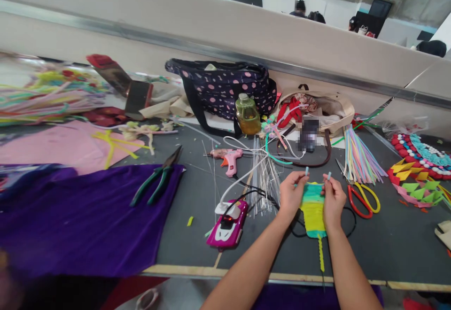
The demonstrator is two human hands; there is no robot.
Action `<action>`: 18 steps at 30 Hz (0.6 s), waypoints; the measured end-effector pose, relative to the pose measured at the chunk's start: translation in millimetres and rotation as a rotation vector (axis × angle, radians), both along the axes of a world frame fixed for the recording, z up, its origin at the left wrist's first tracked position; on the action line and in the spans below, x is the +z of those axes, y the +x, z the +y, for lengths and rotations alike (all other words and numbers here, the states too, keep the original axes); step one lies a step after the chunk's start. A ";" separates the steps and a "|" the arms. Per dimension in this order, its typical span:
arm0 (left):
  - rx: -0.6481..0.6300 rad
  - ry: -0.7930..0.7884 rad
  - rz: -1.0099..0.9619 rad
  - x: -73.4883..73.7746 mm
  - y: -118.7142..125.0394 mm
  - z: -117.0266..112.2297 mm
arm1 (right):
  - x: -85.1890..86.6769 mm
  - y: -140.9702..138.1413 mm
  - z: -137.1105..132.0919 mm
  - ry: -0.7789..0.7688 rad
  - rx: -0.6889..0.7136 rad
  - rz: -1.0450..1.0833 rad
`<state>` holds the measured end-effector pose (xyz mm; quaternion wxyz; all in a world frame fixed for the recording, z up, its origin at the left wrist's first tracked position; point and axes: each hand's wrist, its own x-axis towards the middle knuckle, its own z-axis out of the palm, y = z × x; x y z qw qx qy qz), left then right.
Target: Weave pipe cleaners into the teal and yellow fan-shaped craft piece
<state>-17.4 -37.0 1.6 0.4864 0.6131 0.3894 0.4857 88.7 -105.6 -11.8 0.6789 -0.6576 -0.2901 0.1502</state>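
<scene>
Both of my hands are side by side at the right of the table, above a flat yellow and teal craft piece (313, 213) with a braided yellow tail (321, 253) pointing toward me. My left hand (291, 193) is closed at its upper left, with a short light-blue stick tip (307, 171) poking up from the fingers. Pinched in my right hand (333, 201), at the upper right edge, is a matching light-blue stick tip (329, 176). Whether the two tips belong to one piece is hidden by the fingers.
Scissors (362, 199) lie right of my hands, below a pastel pipe-cleaner bundle (361, 157). Leftward are thin wires (266, 190), a magenta power strip (229, 225), a pink glue gun (229, 158), green-handled pliers (157, 178) and purple cloth (88, 216). Behind stand a bottle (247, 115) and bags (221, 84).
</scene>
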 end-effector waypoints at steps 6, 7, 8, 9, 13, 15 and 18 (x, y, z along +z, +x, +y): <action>-0.067 0.157 0.051 7.7 2.7 -8.9 | 0.1 -2.3 -2.7 0.002 0.057 -0.238; -0.061 0.170 0.058 7.7 2.8 -9.3 | -0.3 -2.2 -2.7 0.010 0.054 -0.263; -0.054 0.188 0.074 7.5 2.7 -9.5 | -0.4 -2.1 -2.7 0.019 0.046 -0.287; -0.045 0.207 0.096 7.4 2.6 -9.8 | 0.0 -2.1 -2.7 0.028 0.034 -0.307; -0.045 0.219 0.132 7.3 2.8 -11.0 | 5.9 -4.0 -3.4 0.048 0.005 -0.360; -0.069 0.198 0.094 7.7 3.3 -11.7 | 10.4 -6.1 -3.8 0.060 0.005 -0.380; -0.096 0.187 0.059 8.9 4.1 -12.6 | 17.5 -8.8 -4.4 0.062 0.012 -0.399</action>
